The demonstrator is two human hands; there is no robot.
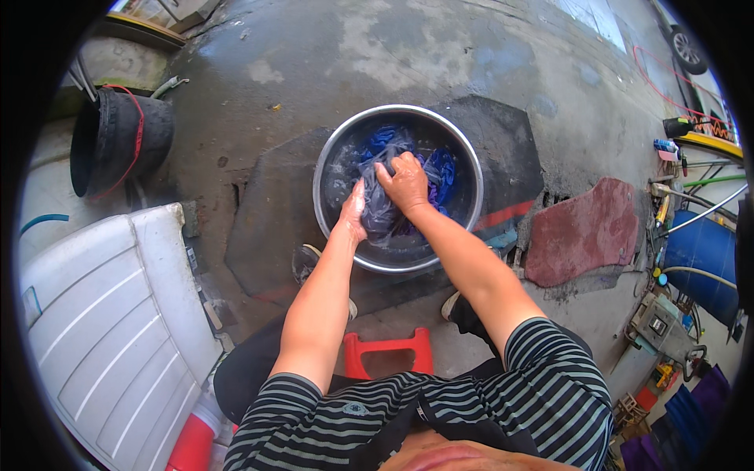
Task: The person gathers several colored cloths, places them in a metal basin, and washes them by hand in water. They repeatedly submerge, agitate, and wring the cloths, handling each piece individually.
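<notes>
A round metal basin [318, 176] stands on the floor in front of me, with wet cloths and some water inside. My left hand [355, 213] holds the left side of a soaked grey cloth [380, 209], its fingers mostly hidden by the fabric. From the other side, my right hand [406, 181] grips the same cloth with its fingers curled in. Behind it lies a blue cloth [383, 137]. More blue cloth [444, 168] and a bit of purple cloth [433, 191] rest at the basin's right.
Under the basin lies a dark mat [500, 132]. A red plastic stool [389, 344] is between my legs. To the left are a black bucket [126, 138] and a white ribbed panel [106, 329]. A reddish mat [580, 232] and a blue barrel [701, 265] are at right.
</notes>
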